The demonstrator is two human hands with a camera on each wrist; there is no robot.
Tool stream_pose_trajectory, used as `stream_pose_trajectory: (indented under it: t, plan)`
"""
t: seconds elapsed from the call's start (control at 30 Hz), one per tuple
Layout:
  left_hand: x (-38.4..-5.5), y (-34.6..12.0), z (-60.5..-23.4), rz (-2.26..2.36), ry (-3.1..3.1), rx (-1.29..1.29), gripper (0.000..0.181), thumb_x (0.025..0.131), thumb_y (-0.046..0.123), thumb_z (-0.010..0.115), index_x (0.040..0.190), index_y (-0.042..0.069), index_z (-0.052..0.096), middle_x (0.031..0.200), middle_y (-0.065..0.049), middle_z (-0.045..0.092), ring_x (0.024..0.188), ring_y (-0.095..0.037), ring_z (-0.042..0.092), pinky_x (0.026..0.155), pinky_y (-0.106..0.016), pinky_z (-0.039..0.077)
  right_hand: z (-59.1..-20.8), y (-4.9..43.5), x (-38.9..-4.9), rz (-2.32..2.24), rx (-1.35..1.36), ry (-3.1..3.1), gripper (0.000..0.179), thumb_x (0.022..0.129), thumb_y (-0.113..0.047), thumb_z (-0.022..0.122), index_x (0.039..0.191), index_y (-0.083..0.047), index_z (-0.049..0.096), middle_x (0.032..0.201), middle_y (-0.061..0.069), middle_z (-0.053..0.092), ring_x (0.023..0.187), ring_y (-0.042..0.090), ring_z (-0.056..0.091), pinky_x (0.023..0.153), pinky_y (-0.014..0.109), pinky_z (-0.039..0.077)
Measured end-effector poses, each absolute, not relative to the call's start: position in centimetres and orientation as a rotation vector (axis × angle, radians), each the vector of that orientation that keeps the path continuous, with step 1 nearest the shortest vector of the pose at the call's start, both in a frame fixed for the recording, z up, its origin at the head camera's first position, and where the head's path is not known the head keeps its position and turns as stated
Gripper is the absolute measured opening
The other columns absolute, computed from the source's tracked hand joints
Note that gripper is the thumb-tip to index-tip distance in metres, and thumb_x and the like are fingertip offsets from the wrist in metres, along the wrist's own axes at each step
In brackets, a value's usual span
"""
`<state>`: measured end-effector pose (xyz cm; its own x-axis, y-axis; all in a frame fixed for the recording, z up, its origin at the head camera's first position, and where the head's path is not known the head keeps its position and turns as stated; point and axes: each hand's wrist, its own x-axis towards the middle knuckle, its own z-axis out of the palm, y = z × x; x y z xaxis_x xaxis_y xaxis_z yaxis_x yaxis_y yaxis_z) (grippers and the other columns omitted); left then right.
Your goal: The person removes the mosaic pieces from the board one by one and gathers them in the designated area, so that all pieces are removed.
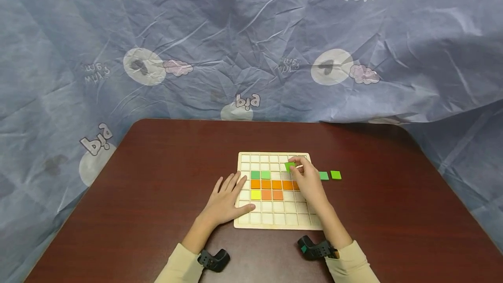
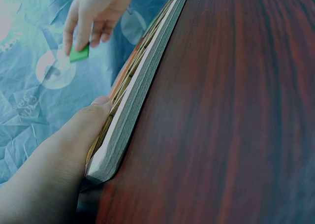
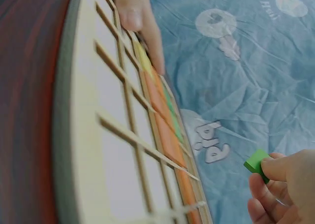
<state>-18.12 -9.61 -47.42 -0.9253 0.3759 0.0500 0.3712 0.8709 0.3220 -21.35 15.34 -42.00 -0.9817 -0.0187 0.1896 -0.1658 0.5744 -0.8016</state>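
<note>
My right hand (image 1: 308, 183) pinches a bright green square tile (image 1: 289, 167) between thumb and fingers, over the upper right part of a wooden grid board (image 1: 279, 219). In the right wrist view that tile (image 3: 257, 164) is held up off the grid. With fingers spread and straight, my left hand (image 1: 224, 201) rests at the board's left side, its thumb lying over the lower left squares. Two green tiles (image 1: 260, 175) sit in the grid above a row of orange tiles (image 1: 271, 184). Below these are a yellow tile (image 1: 256, 194) and two salmon tiles (image 1: 272, 195). My right hand partly hides the orange row's end.
To the right of the board, a teal-green tile (image 1: 324, 176) and a bright green tile (image 1: 335, 175) lie on the dark reddish-brown table (image 1: 377, 213). A wrinkled blue cloth (image 1: 251, 47) with printed figures hangs behind the table's far edge.
</note>
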Motion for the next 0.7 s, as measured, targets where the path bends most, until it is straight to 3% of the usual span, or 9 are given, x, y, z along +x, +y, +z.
stream_pose_trajectory:
  t: [0.23, 0.5, 0.7]
  plan:
    - [-18.2, -9.6, -47.3, 0.525, 3.010, 0.606, 0.087, 0.079, 0.071, 0.040, 0.147, 0.022, 0.016, 0.154, -0.002, 0.014, 0.142, -0.021, 0.014, 0.113, -0.048, 0.006, -41.5, 19.0, -21.4, 1.250, 0.094, -2.583, 0.021, 0.092, -0.015, 0.053, 0.111, -0.011, 0.057, 0.102, 0.008, 0.057, 0.083, 0.016, 0.054, 0.064, 0.020, 0.045]
    - [-18.0, -9.6, -47.3, 0.521, 3.042, 0.616, 0.087, 0.079, 0.071, 0.041, 0.147, 0.021, 0.019, 0.153, -0.003, 0.016, 0.141, -0.022, 0.018, 0.113, -0.049, 0.008, -42.0, 24.3, -21.3, 1.165, -0.104, -2.498, 0.021, 0.091, -0.015, 0.054, 0.111, -0.009, 0.059, 0.098, 0.006, 0.056, 0.074, -0.005, 0.045, 0.058, 0.012, 0.039]
    - [-18.1, -9.5, -47.2, 0.520, 3.041, 0.607, 0.087, 0.079, 0.071, 0.040, 0.147, 0.021, 0.019, 0.154, -0.003, 0.016, 0.141, -0.022, 0.017, 0.113, -0.048, 0.007, -42.6, 27.2, -21.4, 1.149, -0.268, -2.463, 0.022, 0.091, -0.016, 0.053, 0.112, -0.009, 0.059, 0.103, 0.004, 0.054, 0.075, -0.010, 0.040, 0.061, 0.009, 0.035]
